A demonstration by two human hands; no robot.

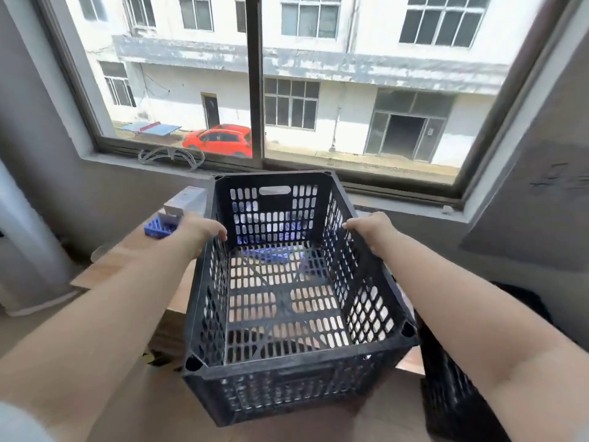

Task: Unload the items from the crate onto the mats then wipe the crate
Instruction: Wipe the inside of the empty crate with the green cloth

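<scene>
Black perforated plastic crate (287, 282), held up in both hands over a light wooden tabletop (134, 260), its open top facing the camera. Interior holds nothing; tabletop and a patch of blue show through the slotted floor and far wall. Left hand (199, 229) grips the left side rim towards the far end, fingers curled over the top edge with fingertips (223, 236) hooked inside the wall. Right hand (371, 226) grips the right side rim at a matching position, fingers clamped over the edge, fingertips (349, 225) just inside. Thumbs not visible on either hand; cannot tell how they lie. Crate sits between the two forearms, near wall lower in frame, handle slot in the far wall towards the window (255, 90). Small blue basket (156, 229) and a white box (188, 202) lie on the table just beyond the left wrist. Second dark crate (452, 393) partly visible at lower right, under the right forearm. Red car (220, 140) outside.
</scene>
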